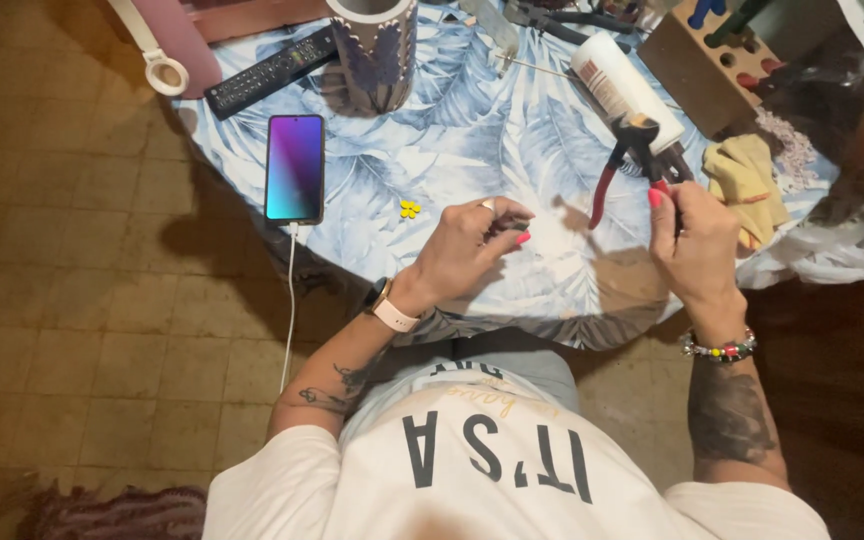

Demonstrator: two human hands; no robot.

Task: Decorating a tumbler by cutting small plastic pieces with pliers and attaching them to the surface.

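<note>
My right hand (697, 245) grips a pair of red-handled pliers (624, 165), jaws pointing away from me, one handle hanging free to the left. My left hand (472, 245) rests on the leaf-patterned tablecloth (472, 140) with fingers curled around something small and dark, too small to identify. A tiny yellow flower-shaped piece (409, 208) lies on the cloth just left of my left hand. A watch sits on my left wrist, a beaded bracelet on my right.
A lit smartphone (295, 167) on a white cable lies at the table's left edge. Behind are a remote control (272, 70), a patterned cylinder vase (374, 50), a white tube (617, 85), a wooden block with holes (702, 60), and a yellow cloth (747, 180).
</note>
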